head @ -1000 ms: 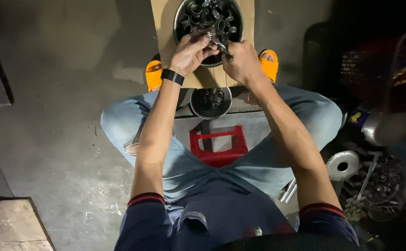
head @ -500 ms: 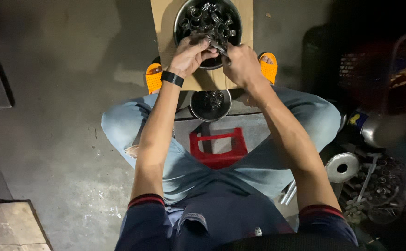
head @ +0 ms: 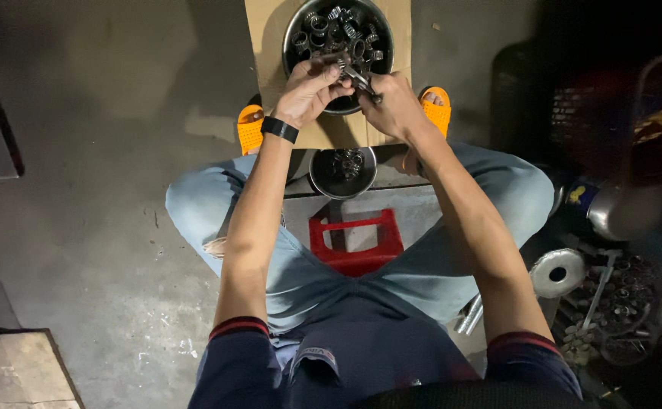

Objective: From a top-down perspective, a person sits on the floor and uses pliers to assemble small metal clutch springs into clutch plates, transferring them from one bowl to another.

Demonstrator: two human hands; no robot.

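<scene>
Head view: both hands worked on a small metal part above a bowl of parts.

The left hand (head: 309,92) and right hand (head: 395,104) had fingers closed on the metal part (head: 361,78) (its shape was hard to see), over the large bowl (head: 294,30) on cardboard (head: 266,45); a small bowl (head: 323,178) stood below, on the dim concrete floor (head: 96,174).

One small label and a flattened sheet of packaging

A white oval label (head: 315,354) sits on the dark shirt; tan cardboard (head: 270,45) lies flat on the floor.
</scene>
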